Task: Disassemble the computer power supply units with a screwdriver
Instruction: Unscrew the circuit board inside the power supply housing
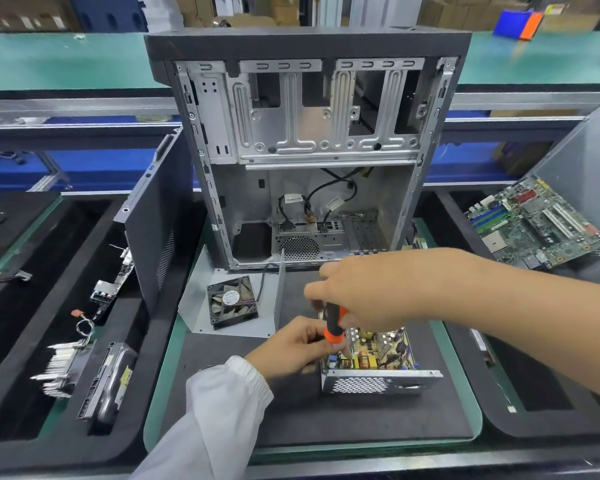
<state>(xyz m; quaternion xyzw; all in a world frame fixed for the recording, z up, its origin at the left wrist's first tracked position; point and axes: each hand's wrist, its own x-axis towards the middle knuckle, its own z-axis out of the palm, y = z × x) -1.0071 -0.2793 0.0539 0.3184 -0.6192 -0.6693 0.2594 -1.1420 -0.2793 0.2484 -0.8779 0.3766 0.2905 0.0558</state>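
1. Green conveyor belt (66,60) runs across the back, on an aluminium frame rail (66,105).
2. Cardboard boxes (465,12) stacked behind it, blue bin (510,22) at right.
3. Bright, even overhead light.
4. Dark work mat (326,420) on a green bench surface (465,393).

My one head view looks forward and down, close over the bench (458,393); its wide lens probably bends the edges.

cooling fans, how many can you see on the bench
1: a black square cooling fan with dusty blades lies on the grey metal cover plate, in front of the open computer case. Others may be hidden.
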